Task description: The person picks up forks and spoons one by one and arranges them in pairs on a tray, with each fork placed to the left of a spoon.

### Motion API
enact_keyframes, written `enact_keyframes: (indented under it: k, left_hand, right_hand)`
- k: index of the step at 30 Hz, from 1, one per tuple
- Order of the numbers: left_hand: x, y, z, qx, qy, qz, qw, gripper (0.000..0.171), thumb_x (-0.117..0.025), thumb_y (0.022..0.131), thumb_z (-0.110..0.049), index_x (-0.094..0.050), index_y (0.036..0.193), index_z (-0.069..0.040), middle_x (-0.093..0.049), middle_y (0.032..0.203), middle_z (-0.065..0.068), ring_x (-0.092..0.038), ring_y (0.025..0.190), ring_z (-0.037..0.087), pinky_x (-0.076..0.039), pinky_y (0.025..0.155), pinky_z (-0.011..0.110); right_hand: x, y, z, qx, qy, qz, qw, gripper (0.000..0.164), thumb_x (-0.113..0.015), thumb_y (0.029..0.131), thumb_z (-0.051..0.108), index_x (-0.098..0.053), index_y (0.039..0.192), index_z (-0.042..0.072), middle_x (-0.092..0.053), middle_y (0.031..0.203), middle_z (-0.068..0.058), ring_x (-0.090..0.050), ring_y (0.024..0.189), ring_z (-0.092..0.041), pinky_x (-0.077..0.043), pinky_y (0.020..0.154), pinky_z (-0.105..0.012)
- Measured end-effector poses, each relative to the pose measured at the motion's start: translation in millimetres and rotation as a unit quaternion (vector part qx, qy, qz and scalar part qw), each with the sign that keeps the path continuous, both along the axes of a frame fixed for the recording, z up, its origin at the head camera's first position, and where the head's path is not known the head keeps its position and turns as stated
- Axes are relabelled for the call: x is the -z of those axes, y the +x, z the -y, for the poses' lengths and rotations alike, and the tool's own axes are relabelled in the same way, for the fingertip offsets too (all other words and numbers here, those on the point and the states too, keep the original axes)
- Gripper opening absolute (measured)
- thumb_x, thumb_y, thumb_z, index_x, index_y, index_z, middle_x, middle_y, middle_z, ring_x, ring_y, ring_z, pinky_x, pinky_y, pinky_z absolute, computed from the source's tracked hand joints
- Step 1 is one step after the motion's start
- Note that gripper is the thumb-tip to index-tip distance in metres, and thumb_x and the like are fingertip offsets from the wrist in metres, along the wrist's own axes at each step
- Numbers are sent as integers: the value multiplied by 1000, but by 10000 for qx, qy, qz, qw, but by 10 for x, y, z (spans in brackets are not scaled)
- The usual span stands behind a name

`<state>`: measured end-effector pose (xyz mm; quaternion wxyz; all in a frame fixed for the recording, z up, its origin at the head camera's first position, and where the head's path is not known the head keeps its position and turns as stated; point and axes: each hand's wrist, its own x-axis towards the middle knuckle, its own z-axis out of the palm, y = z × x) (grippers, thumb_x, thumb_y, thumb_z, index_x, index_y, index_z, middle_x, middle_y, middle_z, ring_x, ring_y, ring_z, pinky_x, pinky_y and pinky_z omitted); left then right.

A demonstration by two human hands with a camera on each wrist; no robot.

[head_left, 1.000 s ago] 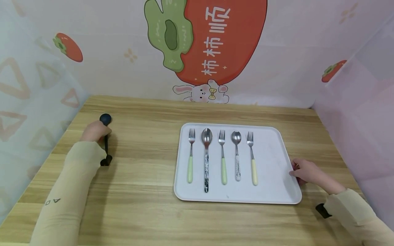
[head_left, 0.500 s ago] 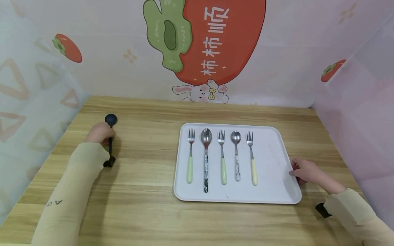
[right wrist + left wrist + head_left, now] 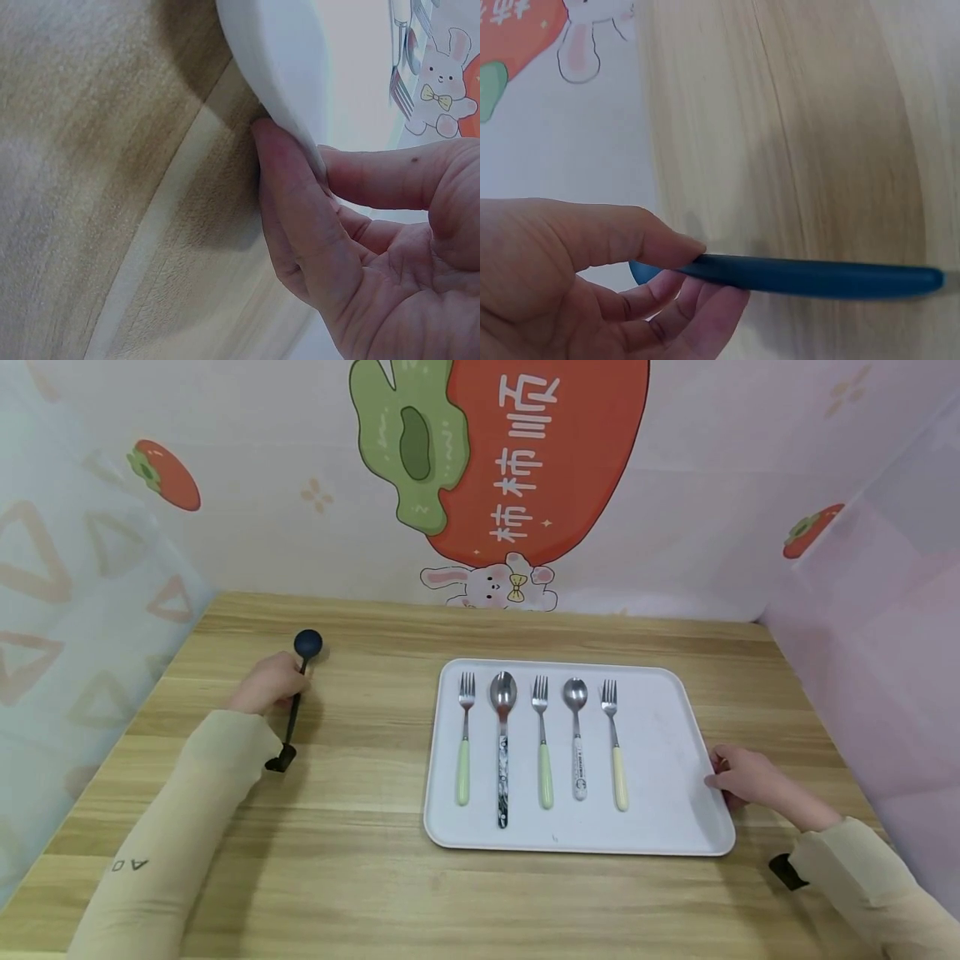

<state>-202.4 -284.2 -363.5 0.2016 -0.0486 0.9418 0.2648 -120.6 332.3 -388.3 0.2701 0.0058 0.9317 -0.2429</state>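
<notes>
At the left of the table my left hand (image 3: pixel 272 683) pinches a dark blue spoon (image 3: pixel 308 644), round bowl pointing to the back wall. In the left wrist view its smooth handle (image 3: pixel 832 278) runs out to the right from between thumb and fingers; the bowl end is mostly behind the hand. My right hand (image 3: pixel 750 778) grips the right rim of a white tray (image 3: pixel 660 835), thumb on the inner side and fingers outside and beneath, as the right wrist view shows. On the tray lie a large spoon (image 3: pixel 503 760), a smaller spoon (image 3: pixel 577 752) and three forks, side by side.
The wooden table (image 3: pixel 360 877) meets a printed back wall (image 3: pixel 262 527) and side walls. Two forks have green handles, among them the leftmost fork (image 3: pixel 463 768); the rightmost fork (image 3: pixel 618 768) has a cream handle. Bare tray surface lies right of it.
My left hand has moved to the right with the dark blue spoon, which now leans a little rightward at its bowl. The right hand and the tray have stayed put.
</notes>
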Motion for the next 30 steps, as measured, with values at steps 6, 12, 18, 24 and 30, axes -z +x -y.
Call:
enact_keyframes:
  k: [6,12,18,24,30]
  left_hand:
    - [-67,22,-187,311,23,-73,9995,16,-47,84,-5,-47,70,1,-42,60,3,-47,54,16,-48,56,31]
    - [-78,24,-335,575,-88,-130,9982,18,-46,82,-3,-51,91,11,-48,73,11,-48,58,17,-49,58,31]
    - [-88,44,-462,798,-157,-75,9967,37,-45,81,-1,-42,114,15,-50,101,25,-52,63,20,-46,56,28]
    - [-117,70,-586,985,-328,-91,9946,35,-46,80,0,-43,113,12,-52,103,25,-53,64,20,-47,56,28]
    - [-157,94,-722,1261,-531,-136,9905,32,-50,81,-1,-44,111,8,-55,95,19,-53,67,21,-45,55,28]
  right_hand:
    - [-8,3,2,8,-17,-1,10000,15,-56,81,3,-45,85,-6,-54,79,-16,-57,57,-15,-52,51,-31]
    - [-19,-3,5,-41,43,15,10000,15,-56,82,4,-45,86,-6,-54,79,-15,-57,58,-15,-52,52,-31]
    - [-7,-1,3,-46,92,4,9999,14,-57,82,3,-46,85,-5,-54,78,-15,-57,58,-15,-51,52,-31]
    - [-5,-4,2,-54,114,0,9999,15,-57,82,3,-45,85,-6,-54,78,-15,-56,59,-15,-51,52,-31]
    - [-14,2,3,-64,84,-49,9999,15,-57,81,4,-46,85,-6,-54,78,-15,-56,58,-15,-51,51,-31]
